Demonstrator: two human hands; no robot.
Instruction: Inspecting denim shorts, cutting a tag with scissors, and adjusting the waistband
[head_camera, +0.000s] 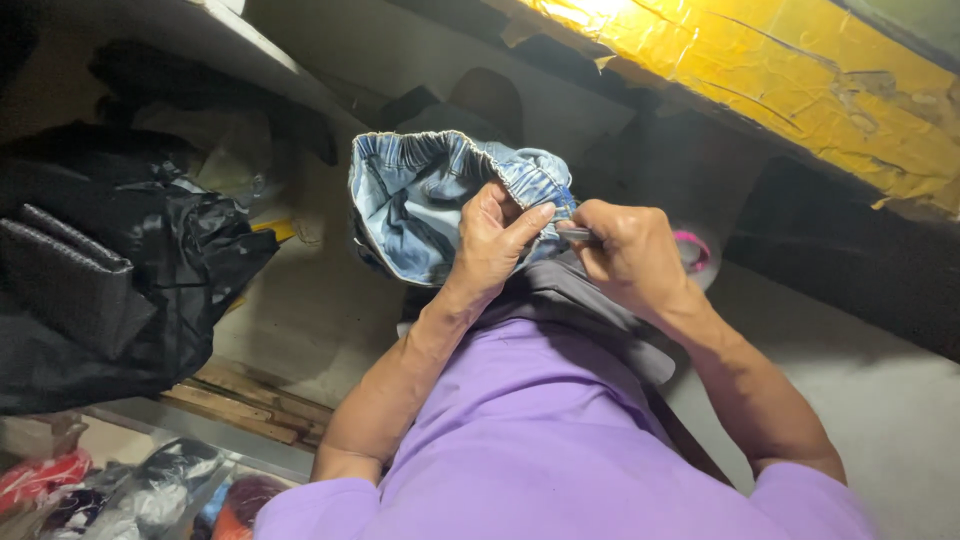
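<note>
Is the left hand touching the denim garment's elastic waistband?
Touching. The head view shows the left hand pinching the denim garment at its gathered waistband, thumb pressed on the fabric.

Black bags (110, 280) lie on the concrete floor (320, 310).

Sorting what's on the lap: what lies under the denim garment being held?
Under the denim garment shows grey cloth on the lap. The left hand pinches the waistband; the right hand holds a thin metal tool. Anything directly beneath the denim is covered.

floor: pale grey concrete (880, 400) | beam: yellow, cracked and peeling, lit from above (800, 80) | left: black plastic bags (130, 270) heaped | wooden planks (250, 400) lay beneath
</note>
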